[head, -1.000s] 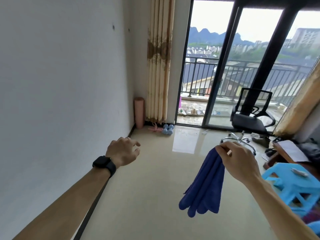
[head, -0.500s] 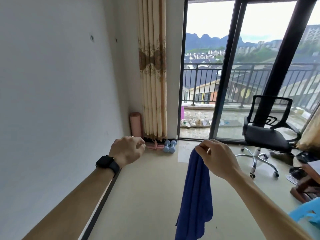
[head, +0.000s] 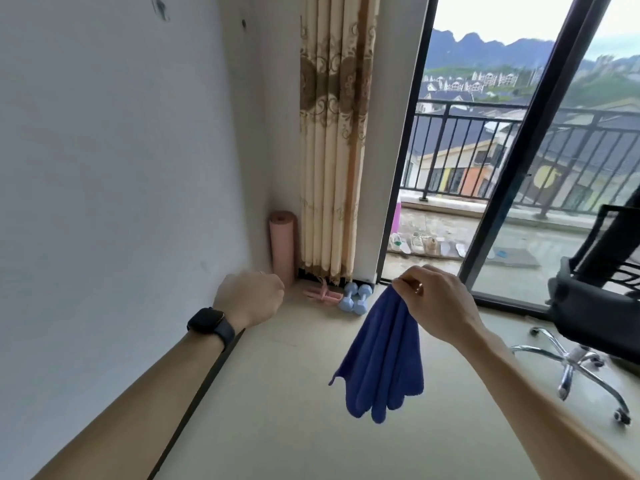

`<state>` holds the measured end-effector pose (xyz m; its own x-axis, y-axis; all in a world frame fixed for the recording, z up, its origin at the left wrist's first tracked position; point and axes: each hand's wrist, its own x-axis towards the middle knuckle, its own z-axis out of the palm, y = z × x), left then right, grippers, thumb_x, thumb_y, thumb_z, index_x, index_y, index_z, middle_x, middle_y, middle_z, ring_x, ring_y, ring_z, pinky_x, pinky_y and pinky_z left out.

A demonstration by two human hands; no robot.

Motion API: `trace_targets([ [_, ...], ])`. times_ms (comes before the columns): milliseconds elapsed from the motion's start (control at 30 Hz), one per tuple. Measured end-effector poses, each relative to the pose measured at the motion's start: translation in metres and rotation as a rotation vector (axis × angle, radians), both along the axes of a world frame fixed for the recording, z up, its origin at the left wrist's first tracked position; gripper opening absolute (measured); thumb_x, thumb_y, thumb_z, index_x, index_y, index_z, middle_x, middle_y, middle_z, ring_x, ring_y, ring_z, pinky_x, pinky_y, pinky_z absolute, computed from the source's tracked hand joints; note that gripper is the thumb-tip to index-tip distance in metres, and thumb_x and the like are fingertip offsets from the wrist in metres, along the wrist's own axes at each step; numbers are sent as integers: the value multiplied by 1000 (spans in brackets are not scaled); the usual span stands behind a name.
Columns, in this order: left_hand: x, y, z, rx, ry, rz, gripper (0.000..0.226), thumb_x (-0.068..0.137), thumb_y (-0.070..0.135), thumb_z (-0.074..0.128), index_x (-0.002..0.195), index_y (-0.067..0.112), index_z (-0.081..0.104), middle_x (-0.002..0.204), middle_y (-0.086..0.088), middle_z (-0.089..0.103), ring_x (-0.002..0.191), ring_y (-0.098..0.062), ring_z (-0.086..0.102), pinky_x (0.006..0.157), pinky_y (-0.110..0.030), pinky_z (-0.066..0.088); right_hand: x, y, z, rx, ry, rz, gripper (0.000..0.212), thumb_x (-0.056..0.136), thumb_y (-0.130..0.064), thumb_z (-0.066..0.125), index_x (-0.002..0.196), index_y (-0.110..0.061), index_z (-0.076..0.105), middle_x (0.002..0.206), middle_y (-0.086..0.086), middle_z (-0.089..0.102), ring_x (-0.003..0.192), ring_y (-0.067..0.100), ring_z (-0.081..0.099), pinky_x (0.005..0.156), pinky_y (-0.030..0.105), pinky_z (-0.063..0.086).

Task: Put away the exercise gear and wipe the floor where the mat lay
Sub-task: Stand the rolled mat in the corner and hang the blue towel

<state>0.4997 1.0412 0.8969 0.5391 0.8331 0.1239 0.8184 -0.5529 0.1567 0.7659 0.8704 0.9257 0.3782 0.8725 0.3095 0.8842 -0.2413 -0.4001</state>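
Cloth pinched in the right hand [head: 436, 306], exercise gear in the far corner

Thumb and fingertips of the right hand pinch the top of a blue cloth [head: 381, 355], which hangs in loose folds above the pale floor [head: 277, 410]. The left hand [head: 249, 299], a black watch [head: 211, 323] on its wrist, is held out near the white wall with fingers curled into a fist and nothing visible in it. A rolled pink mat [head: 282, 247] stands upright in the corner beside the curtain [head: 332, 133]; two light blue dumbbells [head: 355, 297] lie at the curtain's foot, just beside a pink item [head: 322, 294] too small to identify. A black office chair [head: 595, 306] stands at the right by the glass door
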Motion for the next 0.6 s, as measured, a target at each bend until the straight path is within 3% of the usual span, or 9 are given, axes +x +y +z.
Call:
trace_targets([
  [333,106,197,-22,-88,19,80,27,96,37,46,111,34,68,114,9,68,111,-18,58,92,-33,40,111,229,4,-28,43,79,20,97,-39,55,92,-27,71,86,-14,62,79,12,57,66,33,47],
  [600,157,322,-55,-140,45,241,27,95,37,45,108,35,68,111,7,69,107,-20,60,90,-34,43,177,407,-42,-121,37,313,22,96,-42,54,89,-28,70,86,-14,63,76,9,59,65,33,54],
])
